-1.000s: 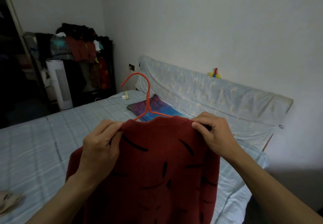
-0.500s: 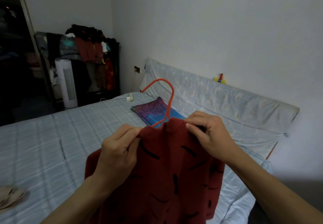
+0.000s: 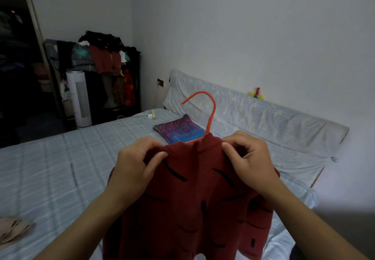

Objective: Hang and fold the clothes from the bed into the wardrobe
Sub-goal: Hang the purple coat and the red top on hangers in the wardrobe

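The sweater [image 3: 192, 198] hangs above the near side of the bed [image 3: 50, 168], the left hand [image 3: 134, 170] pinching its left shoulder and the right hand [image 3: 249, 162] its right. The hanger [image 3: 212, 115] rises from the neck between them. Behind it a folded cloth [image 3: 178, 129] lies on the bed, before the headboard [image 3: 263, 121], which bears a toy [image 3: 256, 95] on top. A power strip [image 3: 151, 115] lies at the bed's far left corner. Beyond it a tower fan [image 3: 79, 99] stands before a loaded clothes rack [image 3: 97, 66]. A crumpled garment [image 3: 12, 229] lies on the bed, near left

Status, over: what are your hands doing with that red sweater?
Left hand, right hand: both pinching red sweater near the collar. Orange hanger inside, hook poking out above. Nothing blocking.
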`<state>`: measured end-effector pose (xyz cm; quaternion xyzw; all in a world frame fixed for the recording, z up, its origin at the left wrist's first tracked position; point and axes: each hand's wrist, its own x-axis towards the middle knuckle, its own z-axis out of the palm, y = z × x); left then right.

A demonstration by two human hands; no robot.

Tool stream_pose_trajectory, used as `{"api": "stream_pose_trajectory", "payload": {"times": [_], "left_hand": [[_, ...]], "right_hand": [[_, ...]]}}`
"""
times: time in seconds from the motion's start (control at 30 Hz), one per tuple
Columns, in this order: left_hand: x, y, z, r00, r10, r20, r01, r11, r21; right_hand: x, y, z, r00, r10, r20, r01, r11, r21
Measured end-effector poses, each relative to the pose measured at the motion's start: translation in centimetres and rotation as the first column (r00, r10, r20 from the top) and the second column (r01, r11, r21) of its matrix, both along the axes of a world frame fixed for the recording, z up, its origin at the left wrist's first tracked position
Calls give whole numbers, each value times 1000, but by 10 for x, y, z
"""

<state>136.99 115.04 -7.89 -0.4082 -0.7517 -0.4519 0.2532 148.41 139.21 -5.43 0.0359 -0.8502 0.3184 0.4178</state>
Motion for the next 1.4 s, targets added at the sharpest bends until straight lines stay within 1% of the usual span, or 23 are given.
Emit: {"api": "stream_pose_trajectory", "payload": {"times": [0.07, 0.13, 0.3, 0.4, 0.5, 0.53, 0.6, 0.63, 0.7, 0.87, 0.93, 1.1, 1.23, 1.3, 1.4], "left_hand": [[-2, -6, 7, 998, -60, 8, 60, 997, -43], [-2, -10, 12, 996, -82, 25, 83, 995, -51], [2, -8, 19, 990, -49, 130, 43, 998, 52], [11, 0, 21, 995, -54, 90, 45, 995, 91], [29, 20, 24, 995, -100, 19, 97, 989, 109], [34, 26, 25, 994, -105, -12, 106, 988, 110], [39, 34, 27, 993, -113, -44, 117, 986, 122], [38, 34, 28, 992, -111, -60, 117, 987, 113], [36, 33, 28, 991, -92, -94, 97, 994, 46], [34, 25, 21, 992, -97, -79, 94, 995, -43], [36, 22, 16, 992, -81, -101, 75, 996, -57], [43, 18, 7, 990, 16, -143, -18, 1000, -8], [51, 17, 12, 976, 104, -189, -104, 995, 14], [54, 16, 18, 967, 147, -209, -148, 989, 8], [57, 20, 27, 952, 200, -233, -211, 977, -22]], "right_hand": [[2, 3, -1, 1000, -6, 12, 7, 998, -66], [3, 4, -4, 1000, -1, 26, 3, 996, -92], [5, 0, -12, 998, 44, 33, -41, 994, -105], [4, -6, -16, 998, 58, 40, -55, 995, -85], [4, -18, -19, 995, 92, 48, -91, 995, -27], [4, -19, -19, 994, 94, 51, -92, 995, -28], [5, -17, -19, 996, 76, 41, -72, 994, -87], [7, -14, -19, 997, 64, 31, -60, 991, -118], [11, -10, -18, 999, 46, 14, -43, 986, -162], [15, -9, -13, 1000, -4, 3, 5, 986, -168], [17, -8, -12, 1000, 3, -4, -3, 989, -147], [21, -12, -10, 999, 38, 11, -38, 998, 42], [21, -5, -2, 996, 84, -7, -82, 989, 125], [18, -1, 2, 991, 132, -6, -130, 984, 121], [11, 8, 9, 965, 257, 40, -258, 966, 25]]}}
